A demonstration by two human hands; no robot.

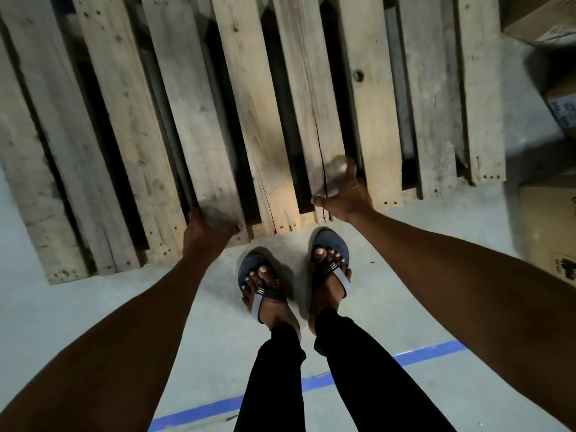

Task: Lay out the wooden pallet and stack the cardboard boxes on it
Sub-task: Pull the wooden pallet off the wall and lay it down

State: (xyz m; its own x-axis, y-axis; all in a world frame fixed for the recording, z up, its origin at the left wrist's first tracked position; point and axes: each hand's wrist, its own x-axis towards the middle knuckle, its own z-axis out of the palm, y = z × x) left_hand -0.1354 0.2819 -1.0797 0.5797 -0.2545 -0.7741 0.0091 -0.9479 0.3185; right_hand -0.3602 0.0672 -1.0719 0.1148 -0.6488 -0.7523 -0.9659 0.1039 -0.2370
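A weathered wooden pallet (249, 104) fills the upper part of the head view, its long, rough-sawn slats running away from the person, pale and grey-stained, with dark gaps between them. Knots, nail holes and a long split mark the boards, and the slat ends nearest the feet show small nail heads. Whether its near edge rests on the floor or is raised off it cannot be told.

Beneath it lies a smooth, pale grey concrete floor (93, 307), crossed near the bottom of the view by a strip of blue tape (430, 352).

At the right edge stand brown cardboard boxes (548, 226), flat-sided and square-cornered, one carrying a printed label and another a dark printed mark. They sit just beside the pallet's right side.

Two bare forearms reach forward from the lower corners. The left hand (205, 227) grips the end of one slat, fingers curled over its top edge. The right hand (343, 194) holds the end of a cracked slat further right, thumb spread along the board's end and fingers hooked into the gap beside it; blur softens the fingertips.

Between the arms, legs in black trousers (352, 369) end in feet wearing dark blue flip-flops (330, 247) with grey and black straps, toes just short of the pallet's edge.
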